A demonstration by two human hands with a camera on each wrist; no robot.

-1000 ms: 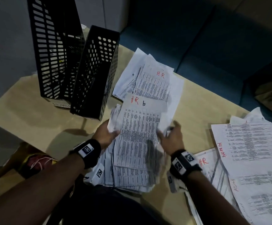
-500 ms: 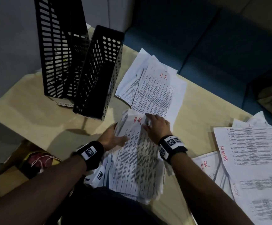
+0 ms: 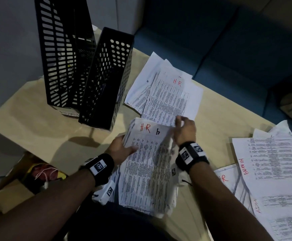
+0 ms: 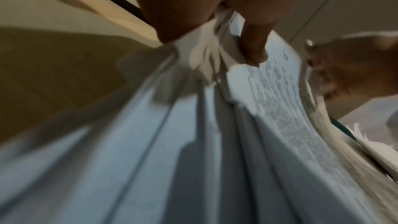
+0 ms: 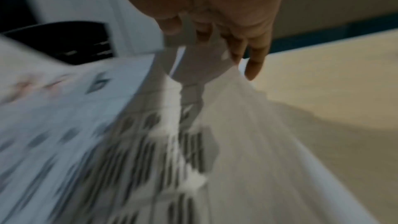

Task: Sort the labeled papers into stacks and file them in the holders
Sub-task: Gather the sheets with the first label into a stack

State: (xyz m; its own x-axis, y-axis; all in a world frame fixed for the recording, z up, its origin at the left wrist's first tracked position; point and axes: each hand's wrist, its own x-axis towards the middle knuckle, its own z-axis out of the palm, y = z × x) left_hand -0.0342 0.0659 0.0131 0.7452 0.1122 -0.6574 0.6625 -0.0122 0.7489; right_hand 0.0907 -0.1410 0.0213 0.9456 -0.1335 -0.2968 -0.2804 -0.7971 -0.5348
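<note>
A thick HR stack (image 3: 147,173) of printed sheets, marked "H.R" in red, sits in front of me between both hands. My left hand (image 3: 124,146) grips its left edge, thumb (image 4: 255,48) lying on the top sheet (image 4: 277,81). My right hand (image 3: 183,129) pinches sheets at the stack's upper right corner, fingers (image 5: 254,57) curled on the paper (image 5: 193,67). A second HR pile (image 3: 167,98) lies just beyond. Two black perforated holders (image 3: 63,49) (image 3: 107,80) stand at the back left. Both wrist views are blurred.
ADMIN-marked papers (image 3: 272,162) spread over the right of the wooden table (image 3: 28,119), with another HR sheet (image 3: 226,178) beside them. An open cardboard box (image 3: 19,181) sits below the table's left edge. A blue sofa (image 3: 228,49) runs behind the table.
My right hand has moved from the stack's top centre to its upper right corner and taken hold there. The left hand keeps its hold on the left edge.
</note>
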